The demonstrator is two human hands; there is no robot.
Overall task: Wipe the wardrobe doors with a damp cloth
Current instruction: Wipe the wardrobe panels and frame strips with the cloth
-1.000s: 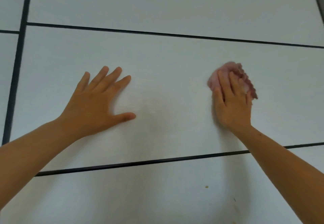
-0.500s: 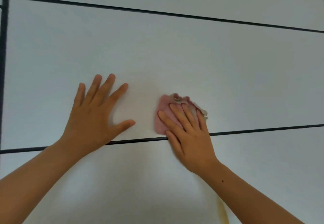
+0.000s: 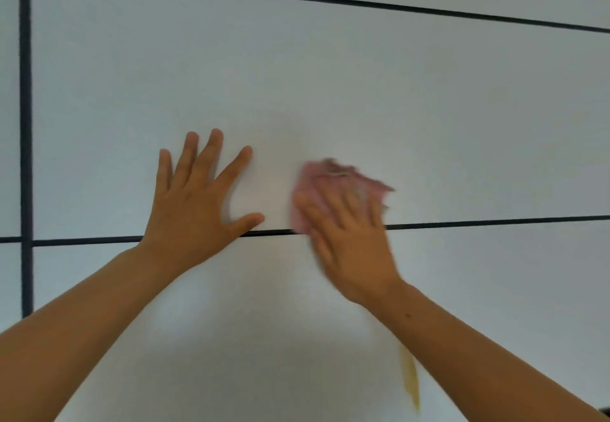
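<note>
Left hand (image 3: 194, 204) braced on pale white panelled wardrobe door (image 3: 363, 98); right hand (image 3: 350, 243) on crumpled pink cloth (image 3: 333, 177).
Left hand lay flat at centre-left of frame, fingers straight and spread wide, thumb tip just above the thin dark horizontal groove (image 3: 495, 222). Right hand, just right of centre, was motion-blurred; its fingers looked straight and fairly close together, pressing the cloth against the door at the groove, cloth edges showing past the fingertips. A narrow yellowish streak (image 3: 411, 385) marked the door at lower right, beside the right forearm.
</note>
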